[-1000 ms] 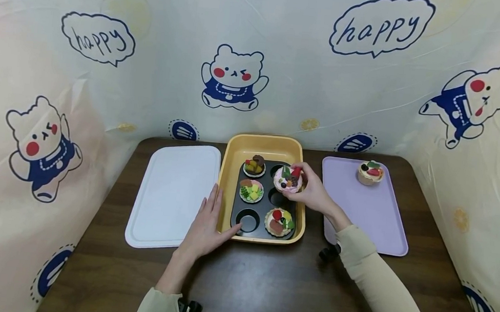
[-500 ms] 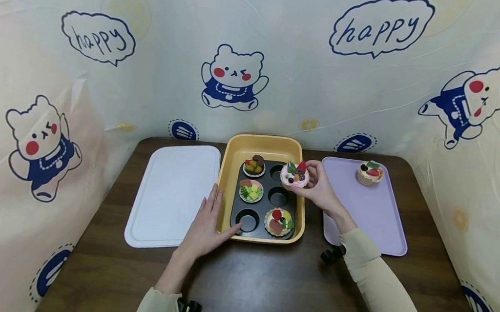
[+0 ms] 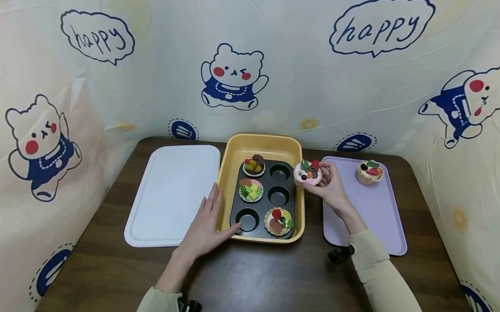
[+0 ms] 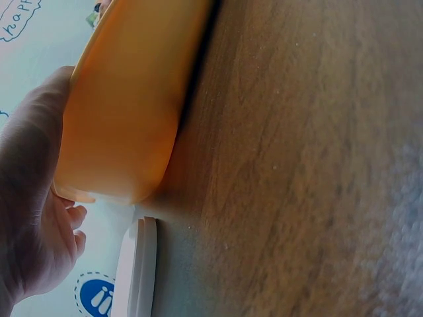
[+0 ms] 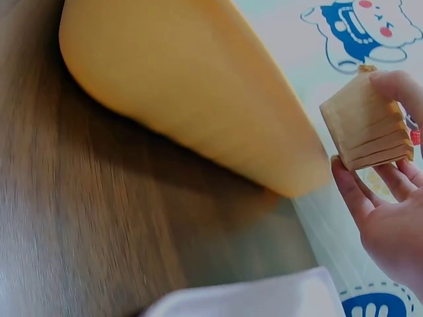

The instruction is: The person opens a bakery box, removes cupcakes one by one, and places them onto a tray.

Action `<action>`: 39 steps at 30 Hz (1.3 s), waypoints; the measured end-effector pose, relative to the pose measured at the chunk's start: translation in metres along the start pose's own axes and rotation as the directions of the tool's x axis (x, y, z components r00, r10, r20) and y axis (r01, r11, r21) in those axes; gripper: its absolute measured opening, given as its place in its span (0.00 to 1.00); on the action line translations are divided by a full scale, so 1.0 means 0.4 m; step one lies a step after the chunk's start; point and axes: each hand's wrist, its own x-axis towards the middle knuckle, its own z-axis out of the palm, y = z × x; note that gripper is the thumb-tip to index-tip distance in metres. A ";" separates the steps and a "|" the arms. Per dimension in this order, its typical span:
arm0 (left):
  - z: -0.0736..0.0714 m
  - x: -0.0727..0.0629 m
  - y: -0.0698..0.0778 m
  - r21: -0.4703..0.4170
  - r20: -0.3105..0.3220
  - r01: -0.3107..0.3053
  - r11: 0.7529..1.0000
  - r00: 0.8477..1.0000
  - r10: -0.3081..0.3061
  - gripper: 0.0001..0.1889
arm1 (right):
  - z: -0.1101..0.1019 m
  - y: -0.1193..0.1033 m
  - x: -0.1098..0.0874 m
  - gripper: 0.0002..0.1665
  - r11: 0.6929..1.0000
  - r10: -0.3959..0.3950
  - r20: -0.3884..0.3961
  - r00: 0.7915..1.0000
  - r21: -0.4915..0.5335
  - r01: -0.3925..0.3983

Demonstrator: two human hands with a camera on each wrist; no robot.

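Observation:
My right hand (image 3: 334, 188) pinches a toy fruit tart (image 3: 307, 174) with pink cream, a strawberry and green leaves, held up over the right rim of the yellow tray (image 3: 263, 146). In the right wrist view the tart's pleated beige shell (image 5: 363, 125) shows between thumb and fingers. My left hand (image 3: 206, 225) lies along the yellow tray's left front corner, fingers straight, thumb over the front rim. Inside that tray is a dark muffin pan (image 3: 264, 210). Three toy tarts sit in its cups: a chocolate-topped one (image 3: 254, 166), a green-and-yellow one (image 3: 251, 191) and a berry one (image 3: 278, 222). Three cups hold nothing.
Right of the yellow tray lies a purple tray (image 3: 366, 214), with one toy tart (image 3: 369, 173) near its back right corner. A white tray (image 3: 176, 194) lies on the left. The brown table (image 3: 266, 289) ends at a printed cloth backdrop (image 3: 282, 80).
My right hand has lifted the pink tart and carried it rightward from over the pan to the yellow tray's right rim, uncovering two cups. The left hand stays in place.

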 end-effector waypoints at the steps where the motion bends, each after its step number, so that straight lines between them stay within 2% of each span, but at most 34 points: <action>1: 0.000 0.000 0.000 0.001 0.001 0.001 1.000 1.000 -0.001 0.64 | -0.006 0.004 0.000 0.43 1.000 -0.003 -0.008 1.000 0.001 0.003; 6: 0.000 0.001 0.000 -0.001 0.004 0.006 1.000 1.000 -0.006 0.64 | -0.039 0.023 0.002 0.42 1.000 -0.007 -0.061 0.998 -0.010 0.006; 14: 0.000 0.001 0.002 -0.002 0.006 0.011 1.000 1.000 -0.011 0.64 | -0.087 0.036 0.007 0.43 0.997 0.052 -0.124 0.991 -0.043 -0.058; 20: -0.001 -0.001 0.003 -0.007 0.003 0.006 1.000 1.000 -0.006 0.64 | -0.116 0.050 0.017 0.42 0.997 0.025 -0.158 0.987 -0.062 -0.035; 28: -0.002 -0.002 0.004 -0.005 -0.009 0.000 1.000 1.000 0.000 0.64 | -0.137 0.059 0.039 0.46 0.996 0.067 -0.227 0.971 -0.038 -0.077; 35: -0.002 -0.002 0.003 -0.004 -0.007 0.001 1.000 1.000 -0.001 0.64 | -0.150 0.080 0.064 0.49 0.994 0.079 -0.261 0.962 -0.057 -0.097; 39: -0.002 -0.001 0.003 -0.005 -0.006 0.002 1.000 1.000 -0.002 0.64 | -0.143 0.088 0.074 0.48 0.994 0.071 -0.313 0.947 -0.052 -0.092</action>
